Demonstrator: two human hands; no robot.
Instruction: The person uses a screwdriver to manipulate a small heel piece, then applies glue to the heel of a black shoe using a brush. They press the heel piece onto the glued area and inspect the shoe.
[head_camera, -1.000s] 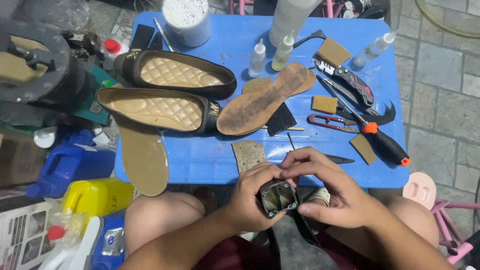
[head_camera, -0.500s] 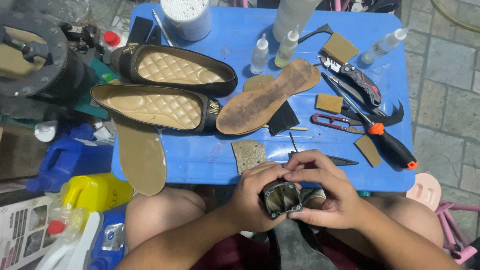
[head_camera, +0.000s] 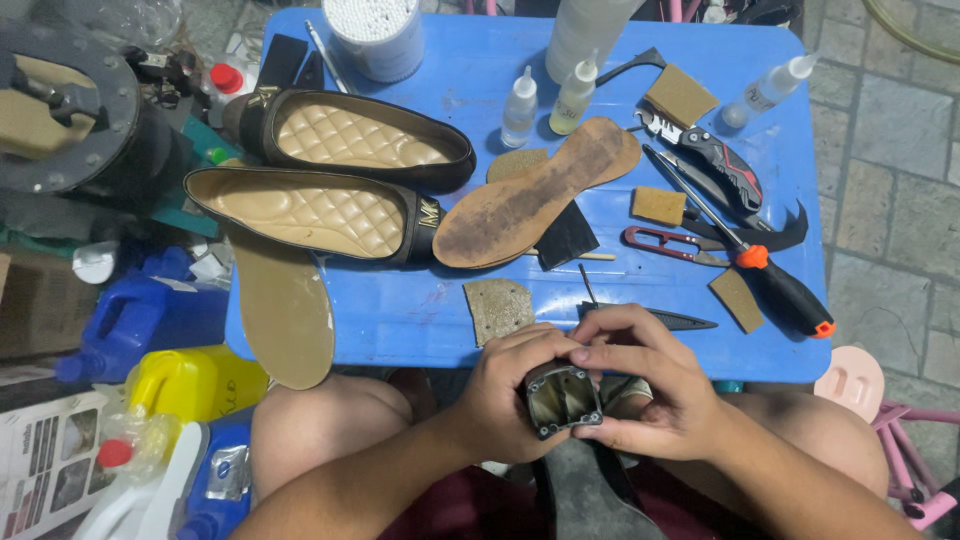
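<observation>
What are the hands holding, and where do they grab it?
Both hands, left hand and right hand, grip a dark shoe heel block by its sides, hollow end up.

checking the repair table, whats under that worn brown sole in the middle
The worn brown sole lies over a black wedge-shaped piece and a thin wooden stick; whatever else lies beneath is covered.

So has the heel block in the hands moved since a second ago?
No. The heel block sits just below the table edge, beneath the small sandpaper piece, as before.
</observation>
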